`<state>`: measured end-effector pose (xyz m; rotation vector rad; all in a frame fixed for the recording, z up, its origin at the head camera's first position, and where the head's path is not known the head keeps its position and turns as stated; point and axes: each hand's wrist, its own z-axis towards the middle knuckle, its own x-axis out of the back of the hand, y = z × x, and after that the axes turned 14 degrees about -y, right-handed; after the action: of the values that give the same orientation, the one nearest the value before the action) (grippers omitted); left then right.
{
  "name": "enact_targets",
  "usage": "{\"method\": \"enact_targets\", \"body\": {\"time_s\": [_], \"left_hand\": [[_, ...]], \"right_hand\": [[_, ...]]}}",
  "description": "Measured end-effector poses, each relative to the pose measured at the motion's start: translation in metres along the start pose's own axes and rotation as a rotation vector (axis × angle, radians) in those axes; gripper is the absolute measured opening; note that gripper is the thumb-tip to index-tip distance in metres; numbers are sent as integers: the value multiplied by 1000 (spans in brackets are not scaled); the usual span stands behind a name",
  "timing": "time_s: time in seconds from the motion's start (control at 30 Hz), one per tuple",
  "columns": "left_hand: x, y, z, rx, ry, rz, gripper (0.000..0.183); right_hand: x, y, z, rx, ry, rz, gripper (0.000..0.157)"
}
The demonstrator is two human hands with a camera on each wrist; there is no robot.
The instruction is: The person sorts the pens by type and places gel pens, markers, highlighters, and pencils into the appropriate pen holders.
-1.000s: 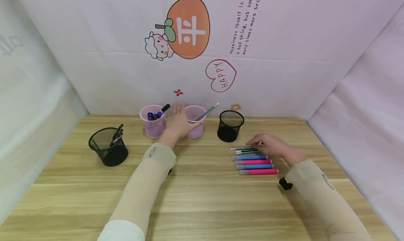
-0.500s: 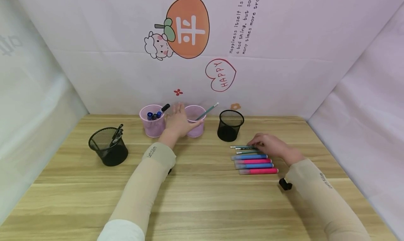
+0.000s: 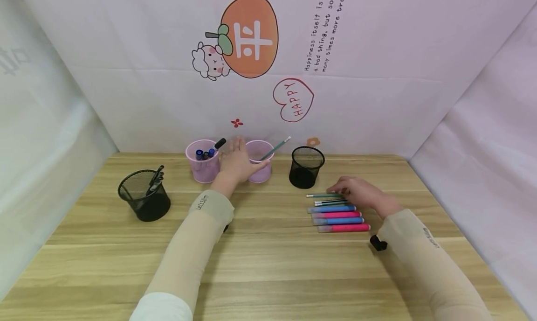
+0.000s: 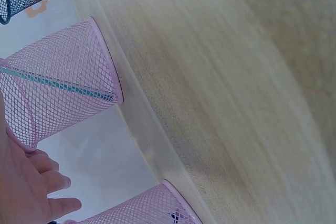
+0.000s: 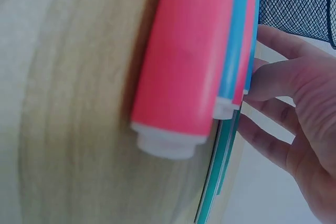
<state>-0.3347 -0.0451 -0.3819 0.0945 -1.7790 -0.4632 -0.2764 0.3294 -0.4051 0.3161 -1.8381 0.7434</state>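
Observation:
My left hand (image 3: 237, 164) reaches between two pink mesh pen cups with its fingers extended. Its thumb lies along the near side of the right pink cup (image 3: 261, 174), which holds a green pencil (image 3: 277, 147); the left pink cup (image 3: 205, 169) holds several pens. My right hand (image 3: 356, 191) is bent down over green pencils (image 3: 323, 195) lying on the table. One pencil lies apart at the far side, under the fingertips; others lie side by side nearer. In the right wrist view, markers (image 5: 184, 56) hide the fingertips, so a pinch cannot be confirmed.
Blue and pink markers (image 3: 341, 215) lie in a row just nearer than the pencils. A black mesh cup (image 3: 304, 175) stands behind them. Another black mesh cup (image 3: 147, 202) with black pens stands at the left. A white printed cloth (image 3: 356, 111) hangs along the table's back edge.
Under my right hand the pencils have shifted: a middle one moved toward the far pencil, then the far one lies apart from the others. My left hand has stayed still.

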Motion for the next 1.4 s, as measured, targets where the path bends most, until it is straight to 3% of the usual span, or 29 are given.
{"method": "enact_targets", "body": {"time_s": [0.43,0.87,1.4], "left_hand": [[-1,1,0,0,0,-6,121],[-3,1,-1,0,-3,-16,122],[-1,0,0,-3,3,-10,122]], "right_hand": [[0,5,0,81,33,-80,48],[2,4,-4,18,-1,-105,44],[17,-11,-13,81,34,-158,44]]}}
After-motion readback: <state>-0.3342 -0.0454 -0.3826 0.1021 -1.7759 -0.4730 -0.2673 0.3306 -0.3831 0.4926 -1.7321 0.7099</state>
